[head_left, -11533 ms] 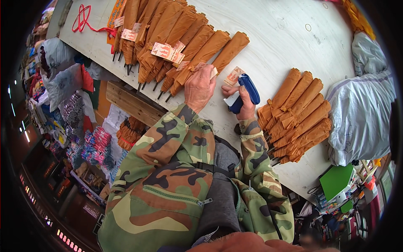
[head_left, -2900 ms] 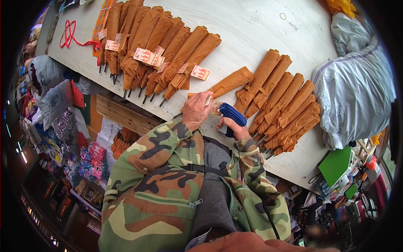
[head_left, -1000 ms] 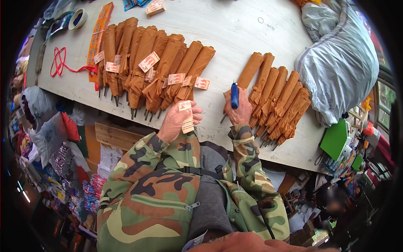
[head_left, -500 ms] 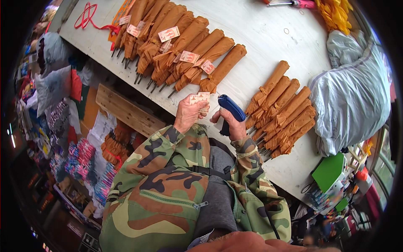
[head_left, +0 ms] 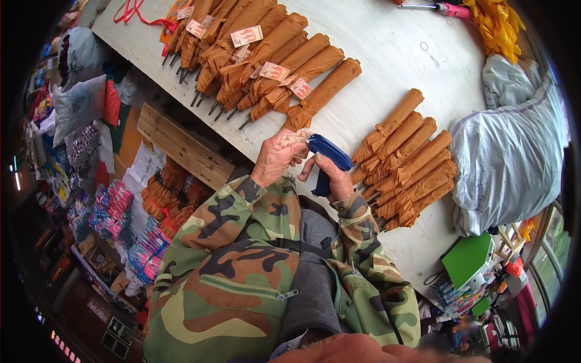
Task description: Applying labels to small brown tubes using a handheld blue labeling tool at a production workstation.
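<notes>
My left hand (head_left: 271, 162) is closed on small printed card tags (head_left: 292, 138), pinched at the fingertips. In my right hand (head_left: 340, 180) is a dark blue hand stapler (head_left: 331, 152), its front end against the tags. The end of a folded brown umbrella (head_left: 331, 89) lies just beyond both hands. It is the nearest of a row of folded brown umbrellas (head_left: 281, 39), several with pale-and-red tags (head_left: 274, 71). Untagged as far as I can see, another group of brown umbrellas (head_left: 417, 172) lies to the right of my right hand.
Along the right of the white table (head_left: 387, 54) rests a big grey-white plastic sack (head_left: 508, 163). Yellow cloth (head_left: 496, 24) and a pink-handled umbrella (head_left: 454, 10) lie at the far right. A wooden bench (head_left: 181, 147) and piled goods stand left of the table.
The stapler has come up to the tags, which were apart from it before. Both hands are closer together. The view has shifted slightly.
</notes>
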Available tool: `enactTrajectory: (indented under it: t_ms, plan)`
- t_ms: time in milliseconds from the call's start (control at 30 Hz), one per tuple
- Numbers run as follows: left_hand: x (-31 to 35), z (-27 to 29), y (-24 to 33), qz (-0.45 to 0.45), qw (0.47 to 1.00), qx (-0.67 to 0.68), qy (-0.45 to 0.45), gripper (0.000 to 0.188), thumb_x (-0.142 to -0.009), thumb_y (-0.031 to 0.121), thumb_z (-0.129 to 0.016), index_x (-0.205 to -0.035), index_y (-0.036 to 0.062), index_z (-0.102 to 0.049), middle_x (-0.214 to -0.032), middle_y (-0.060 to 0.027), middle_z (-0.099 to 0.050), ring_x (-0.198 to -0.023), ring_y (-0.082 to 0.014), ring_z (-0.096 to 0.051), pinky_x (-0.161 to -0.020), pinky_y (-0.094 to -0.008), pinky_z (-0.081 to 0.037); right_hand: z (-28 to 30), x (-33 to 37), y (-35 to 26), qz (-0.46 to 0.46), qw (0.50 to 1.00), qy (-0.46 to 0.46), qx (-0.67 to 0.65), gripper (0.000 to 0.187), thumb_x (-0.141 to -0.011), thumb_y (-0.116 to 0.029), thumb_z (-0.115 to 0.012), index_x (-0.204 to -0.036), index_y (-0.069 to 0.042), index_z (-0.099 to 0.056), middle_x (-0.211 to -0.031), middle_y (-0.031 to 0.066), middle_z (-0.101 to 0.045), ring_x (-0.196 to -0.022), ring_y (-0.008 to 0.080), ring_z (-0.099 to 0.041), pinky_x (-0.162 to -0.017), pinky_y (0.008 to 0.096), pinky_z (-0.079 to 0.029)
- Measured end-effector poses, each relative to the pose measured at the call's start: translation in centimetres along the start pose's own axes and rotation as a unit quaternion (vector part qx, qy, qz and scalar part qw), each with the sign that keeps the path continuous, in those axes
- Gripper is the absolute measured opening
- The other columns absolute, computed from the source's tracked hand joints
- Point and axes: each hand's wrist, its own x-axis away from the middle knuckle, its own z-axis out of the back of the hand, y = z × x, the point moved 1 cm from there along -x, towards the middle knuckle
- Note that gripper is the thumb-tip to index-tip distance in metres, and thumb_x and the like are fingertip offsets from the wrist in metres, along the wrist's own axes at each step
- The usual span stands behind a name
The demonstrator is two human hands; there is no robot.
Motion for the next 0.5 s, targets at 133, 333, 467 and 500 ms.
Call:
enactTrajectory:
  t_ms: [133,333,467,500]
  plan:
    - [-0.3,-0.1,-0.1,-0.006,1.0,-0.024,-0.005,0.02,-0.104,0.018,-0.07,-0.116,0.002,-0.066,-0.086,0.0011,-0.071,-0.07,-0.0057,-0.061,-0.06,-0.0242,-0.049,0.4,-0.4,0.1,0.005,1.0,0.001,-0.006,0.042,-0.103,-0.037,-0.066,-0.118,0.001,-0.064,-0.085,0.0121,-0.071,-0.08,0.0217,-0.071,-0.075,0.0335,-0.058]
    - [-3.1,1.3,-0.3,-0.3,0.826,-0.436,0.196,0.026,-0.098,0.019,-0.076,-0.115,0.0026,-0.064,-0.099,-0.0112,-0.071,-0.084,-0.0281,-0.07,-0.071,-0.0378,-0.054,2.5,-1.4,0.7,0.031,0.997,0.069,0.029,0.042,-0.103,-0.037,-0.065,-0.118,0.002,-0.065,-0.085,0.011,-0.071,-0.08,0.0208,-0.07,-0.077,0.0329,-0.057]
    - [-5.0,1.2,-1.8,-0.271,0.792,-0.513,0.191,0.032,-0.089,0.017,-0.079,-0.114,0.0072,-0.061,-0.101,-0.0127,-0.064,-0.093,-0.0346,-0.066,-0.077,-0.0445,-0.053,3.9,-2.3,0.7,0.037,0.996,0.068,0.05,0.05,-0.1,-0.042,-0.069,-0.125,0.001,-0.062,-0.083,0.011,-0.071,-0.077,0.0212,-0.072,-0.072,0.0327,-0.058]
    - [-5.3,1.3,-2.8,-0.299,0.767,-0.54,0.175,0.031,-0.089,0.015,-0.077,-0.114,0.0078,-0.06,-0.099,-0.0112,-0.062,-0.091,-0.0327,-0.065,-0.077,-0.0441,-0.052,4.2,-2.4,0.7,0.041,0.996,0.063,0.057,0.051,-0.099,-0.043,-0.069,-0.124,0.001,-0.062,-0.083,0.0109,-0.071,-0.077,0.021,-0.072,-0.072,0.0325,-0.058]
